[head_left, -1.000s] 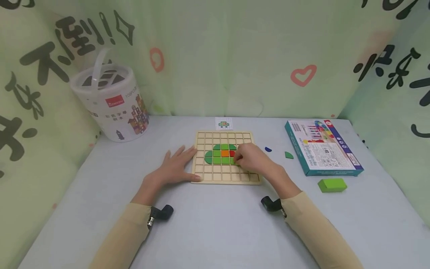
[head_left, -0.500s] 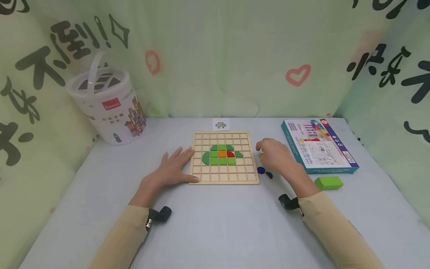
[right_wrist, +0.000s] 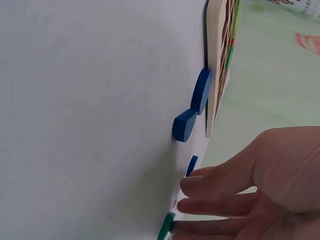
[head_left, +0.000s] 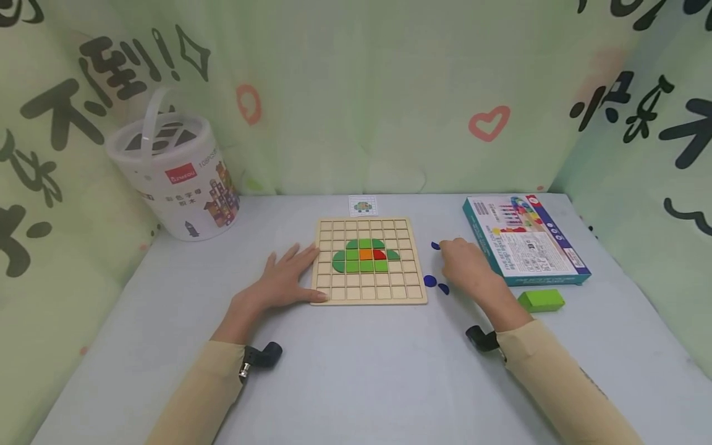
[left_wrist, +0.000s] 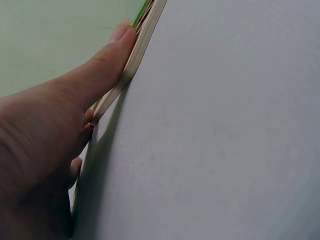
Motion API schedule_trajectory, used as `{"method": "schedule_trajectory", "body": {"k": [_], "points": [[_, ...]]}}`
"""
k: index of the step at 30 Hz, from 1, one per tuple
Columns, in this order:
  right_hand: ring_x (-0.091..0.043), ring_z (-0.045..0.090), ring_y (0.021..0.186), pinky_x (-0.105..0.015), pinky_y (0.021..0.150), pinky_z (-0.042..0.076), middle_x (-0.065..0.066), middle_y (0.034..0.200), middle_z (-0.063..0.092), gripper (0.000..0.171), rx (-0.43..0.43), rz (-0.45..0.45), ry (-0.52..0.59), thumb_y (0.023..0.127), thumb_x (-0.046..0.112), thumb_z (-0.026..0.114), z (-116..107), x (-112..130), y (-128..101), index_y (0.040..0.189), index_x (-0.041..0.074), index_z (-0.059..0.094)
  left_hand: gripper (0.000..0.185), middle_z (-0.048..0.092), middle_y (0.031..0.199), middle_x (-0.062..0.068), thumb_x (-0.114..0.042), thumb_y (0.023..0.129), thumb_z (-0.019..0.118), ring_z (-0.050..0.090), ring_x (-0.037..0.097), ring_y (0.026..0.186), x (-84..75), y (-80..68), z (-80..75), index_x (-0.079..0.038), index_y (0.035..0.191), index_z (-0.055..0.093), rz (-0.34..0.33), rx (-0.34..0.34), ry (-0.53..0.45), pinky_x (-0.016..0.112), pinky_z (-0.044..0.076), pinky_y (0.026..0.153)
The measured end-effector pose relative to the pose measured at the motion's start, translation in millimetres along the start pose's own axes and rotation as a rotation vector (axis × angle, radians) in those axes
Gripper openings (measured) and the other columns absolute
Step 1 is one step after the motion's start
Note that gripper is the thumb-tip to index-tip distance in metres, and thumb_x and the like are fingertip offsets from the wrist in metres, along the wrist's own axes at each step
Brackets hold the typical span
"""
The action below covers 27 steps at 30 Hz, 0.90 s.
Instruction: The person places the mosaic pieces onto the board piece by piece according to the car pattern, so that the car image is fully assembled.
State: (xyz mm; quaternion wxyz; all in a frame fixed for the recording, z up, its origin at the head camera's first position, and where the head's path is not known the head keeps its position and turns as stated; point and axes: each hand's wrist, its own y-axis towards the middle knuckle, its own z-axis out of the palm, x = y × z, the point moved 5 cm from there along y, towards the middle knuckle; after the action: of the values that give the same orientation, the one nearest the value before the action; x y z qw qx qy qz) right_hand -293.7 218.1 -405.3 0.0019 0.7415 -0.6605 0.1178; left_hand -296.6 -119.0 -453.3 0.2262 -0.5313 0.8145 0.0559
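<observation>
A wooden grid board lies on the table, with green, orange and red flat pieces in its cells. My left hand rests at its left side, thumb on the lower left corner and fingers spread along the edge. To the right of the board, my right hand reaches down among loose pieces. By its fingertips lies a blue piece; nearer me are a round blue piece and a half-round blue piece. A green piece touches or nearly touches a finger in the right wrist view.
A small pattern card lies behind the board. At the right are a flat box and a green block. A white lidded bucket with a handle stands at back left. Curtains hang behind the table.
My right hand has left the board and moved right to the loose pieces, then lowered slightly. The green piece there is now covered in the head view. My left hand stays on the board.
</observation>
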Motion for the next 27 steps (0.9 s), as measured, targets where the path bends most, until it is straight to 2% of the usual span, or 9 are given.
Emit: {"method": "schedule_trajectory", "body": {"k": [4, 8, 16, 19, 24, 27], "points": [[-0.032, 0.062, 0.094, -0.045, 0.085, 0.056, -0.027, 0.113, 0.066, 0.033, -0.036, -0.034, 0.044, 0.091, -0.005, 0.056, -2, 4, -1, 0.123, -0.010, 0.060, 0.110, 0.018, 0.168, -0.001, -0.067, 0.076, 0.072, 0.006, 0.033, 0.157, 0.4, 0.3, 0.0, -0.018, 0.160, 0.021, 0.003, -0.001, 0.006, 0.067, -0.003, 0.121], [-0.034, 0.062, 0.100, -0.048, 0.090, 0.055, -0.028, 0.116, 0.066, 0.035, -0.060, -0.043, 0.083, 0.089, -0.009, 0.056, -3, 4, 1, 0.124, -0.010, 0.061, 0.110, 0.018, 0.168, -0.001, -0.067, 0.076, 0.072, 0.005, 0.033, 0.157, 1.5, 0.4, 0.7, -0.018, 0.160, 0.021, 0.002, -0.003, 0.004, 0.067, -0.003, 0.121], [-0.027, 0.053, 0.087, -0.039, 0.078, 0.052, -0.020, 0.102, 0.064, 0.028, -0.064, -0.033, 0.118, 0.085, -0.010, 0.059, 2, -5, 5, 0.112, -0.009, 0.068, 0.110, 0.019, 0.168, -0.001, -0.069, 0.076, 0.072, 0.006, 0.033, 0.157, 1.6, 1.0, 2.1, -0.019, 0.160, 0.022, 0.007, -0.004, -0.003, 0.068, -0.003, 0.120], [-0.027, 0.053, 0.087, -0.038, 0.077, 0.051, -0.020, 0.102, 0.064, 0.026, -0.051, -0.028, 0.124, 0.085, -0.008, 0.059, 2, -7, 6, 0.110, -0.008, 0.068, 0.110, 0.019, 0.168, -0.001, -0.069, 0.075, 0.072, 0.006, 0.033, 0.157, 0.8, 0.8, 1.1, -0.019, 0.160, 0.022, 0.004, -0.003, -0.003, 0.067, -0.003, 0.121], [-0.029, 0.055, 0.091, -0.037, 0.076, 0.051, -0.023, 0.110, 0.065, 0.032, -0.010, -0.032, 0.127, 0.084, -0.006, 0.059, 3, -7, 8, 0.114, -0.007, 0.068, 0.110, 0.019, 0.168, -0.001, -0.069, 0.075, 0.072, 0.006, 0.033, 0.157, 0.9, 1.0, 0.5, -0.019, 0.160, 0.022, 0.003, -0.005, -0.001, 0.067, -0.003, 0.121], [-0.027, 0.056, 0.088, -0.032, 0.070, 0.048, -0.019, 0.104, 0.066, 0.028, 0.005, -0.043, 0.142, 0.083, -0.005, 0.060, 3, -7, 10, 0.109, -0.003, 0.067, 0.110, 0.019, 0.168, -0.001, -0.068, 0.075, 0.072, 0.006, 0.033, 0.157, 1.0, 1.0, 0.5, -0.019, 0.160, 0.022, 0.005, -0.007, 0.001, 0.068, -0.003, 0.121]]}}
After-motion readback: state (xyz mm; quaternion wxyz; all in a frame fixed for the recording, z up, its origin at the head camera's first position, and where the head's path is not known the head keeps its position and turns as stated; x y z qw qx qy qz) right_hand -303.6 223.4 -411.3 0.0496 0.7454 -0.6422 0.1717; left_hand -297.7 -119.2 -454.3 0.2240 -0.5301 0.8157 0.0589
